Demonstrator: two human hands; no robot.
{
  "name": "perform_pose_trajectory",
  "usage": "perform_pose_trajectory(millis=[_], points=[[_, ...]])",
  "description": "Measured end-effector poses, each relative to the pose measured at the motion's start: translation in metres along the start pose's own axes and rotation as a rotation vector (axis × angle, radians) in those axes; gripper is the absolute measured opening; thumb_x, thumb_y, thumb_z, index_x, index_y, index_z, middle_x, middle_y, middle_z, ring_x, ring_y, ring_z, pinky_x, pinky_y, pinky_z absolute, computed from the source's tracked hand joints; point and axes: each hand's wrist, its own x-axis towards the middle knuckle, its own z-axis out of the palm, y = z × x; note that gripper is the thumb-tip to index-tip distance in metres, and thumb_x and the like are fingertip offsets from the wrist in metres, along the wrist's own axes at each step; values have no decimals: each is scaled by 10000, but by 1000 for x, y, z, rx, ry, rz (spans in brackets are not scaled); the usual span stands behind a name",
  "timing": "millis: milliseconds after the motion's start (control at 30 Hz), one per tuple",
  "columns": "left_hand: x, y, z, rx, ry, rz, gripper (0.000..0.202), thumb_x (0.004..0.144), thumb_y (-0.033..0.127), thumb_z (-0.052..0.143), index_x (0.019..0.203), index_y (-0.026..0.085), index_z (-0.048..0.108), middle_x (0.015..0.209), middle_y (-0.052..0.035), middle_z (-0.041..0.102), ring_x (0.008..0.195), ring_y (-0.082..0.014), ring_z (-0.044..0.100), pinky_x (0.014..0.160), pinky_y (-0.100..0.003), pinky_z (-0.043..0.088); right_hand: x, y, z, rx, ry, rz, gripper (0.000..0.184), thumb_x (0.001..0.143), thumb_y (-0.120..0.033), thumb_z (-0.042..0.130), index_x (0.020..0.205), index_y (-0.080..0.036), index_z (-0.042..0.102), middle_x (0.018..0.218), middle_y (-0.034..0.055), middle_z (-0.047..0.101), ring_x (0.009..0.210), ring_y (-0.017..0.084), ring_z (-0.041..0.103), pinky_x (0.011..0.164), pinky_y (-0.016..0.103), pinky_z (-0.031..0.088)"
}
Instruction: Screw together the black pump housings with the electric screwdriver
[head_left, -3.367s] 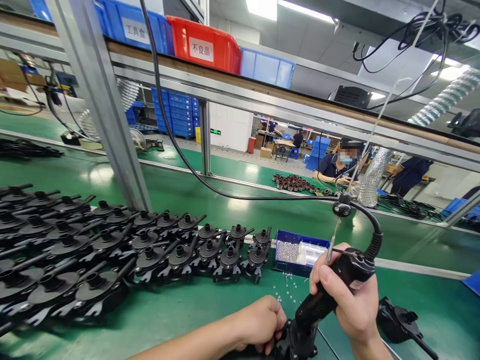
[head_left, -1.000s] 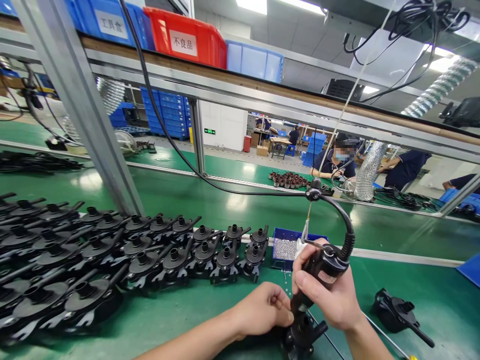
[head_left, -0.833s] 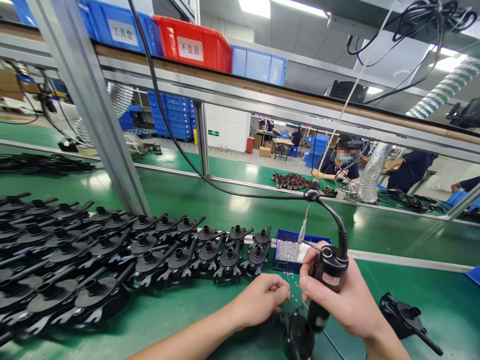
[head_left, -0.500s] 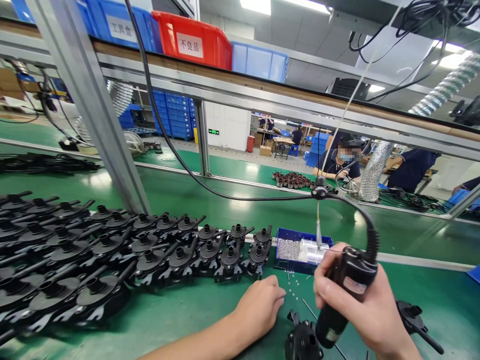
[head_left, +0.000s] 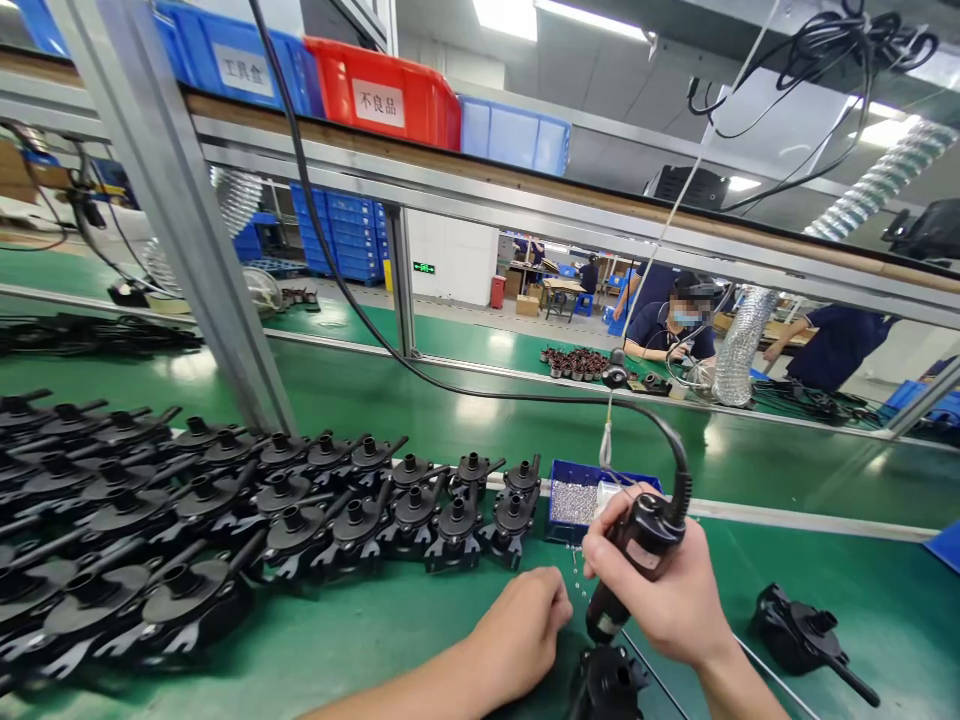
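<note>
My right hand (head_left: 675, 590) is wrapped round a black corded electric screwdriver (head_left: 646, 545), tilted with its lower end just above a black plastic housing (head_left: 606, 688) at the bottom edge. Whether they touch I cannot tell. Left of the housing, my left hand (head_left: 521, 625) rests low over the green bench with its fingers curled closed; anything in them is hidden. Tiny metal pieces (head_left: 577, 575) lie scattered beside its fingertips. Beyond both hands stands a blue bin (head_left: 559, 532) holding many small silvery pieces (head_left: 575, 502) and a whitish container, partly behind my right hand.
Rows of black housings (head_left: 360, 515) fill the bench's left side. Another black housing (head_left: 806, 635) lies at right, with thin metal rods (head_left: 652, 672) nearer. The screwdriver's cable (head_left: 480, 396) loops across. A metal post (head_left: 180, 220) and shelf with bins stand ahead; a co-worker (head_left: 671, 325) sits beyond.
My right hand has moved left and slightly down with the screwdriver, bringing it over the housing. The left hand stays closed in nearly the same place. The view has shifted slightly.
</note>
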Motion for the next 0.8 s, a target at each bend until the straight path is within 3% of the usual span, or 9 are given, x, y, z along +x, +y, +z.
perform_pose_trajectory(millis=[100, 233, 400, 500, 600, 700, 800], points=[[-2, 4, 5, -151, -115, -123, 138, 960, 210, 544, 823, 226, 538, 728, 6, 610, 752, -205, 625, 712, -287, 469, -6, -17, -7, 26, 64, 19, 166, 996, -345, 783, 951, -238, 665, 784, 4, 710, 656, 185, 684, 638, 304, 553], [1, 2, 15, -336, -324, -262, 170, 925, 261, 515, 759, 252, 477, 451, 83, 401, 397, -143, 431, 438, -221, 341, -11, -32, -9, 154, 81, 87, 219, 981, -397, 809, 971, -241, 655, 801, -3, 716, 647, 183, 699, 639, 301, 566], [6, 2, 11, -478, -415, -298, 235, 901, 331, 571, 701, 236, 490, 499, 69, 465, 355, -104, 441, 351, -189, 326, -11, -33, -5, 196, 5, 127, 232, 968, -395, 826, 985, -244, 651, 785, -10, 714, 652, 170, 686, 652, 286, 561], [5, 3, 1, -563, -455, -278, 345, 851, 449, 692, 672, 214, 514, 595, 54, 523, 407, -93, 541, 367, -184, 420, -10, -31, -5, 203, -20, 120, 228, 967, -391, 824, 978, -243, 651, 794, -7, 708, 661, 170, 679, 657, 288, 561], [1, 1, -1, -666, -507, -265, 486, 646, 525, 918, 657, 187, 569, 607, 33, 584, 492, -104, 629, 462, -191, 556, -9, -26, -8, 227, -48, 111, 222, 971, -373, 825, 988, -246, 643, 807, -5, 713, 655, 172, 681, 652, 293, 564], [-1, -5, 8, -749, -398, -332, 616, 417, 471, 1059, 729, 180, 617, 610, 11, 667, 474, -93, 603, 435, -180, 551, -8, -20, -11, 251, -100, 62, 216, 976, -361, 825, 1001, -248, 643, 799, 4, 722, 639, 179, 680, 626, 297, 564], [2, -8, 16, -821, -353, -390, 672, 316, 437, 1090, 712, 188, 607, 581, -20, 695, 445, -126, 613, 379, -201, 538, -9, -17, -11, 248, -82, 29, 214, 976, -369, 823, 993, -240, 653, 790, 14, 722, 622, 184, 682, 610, 302, 554]])
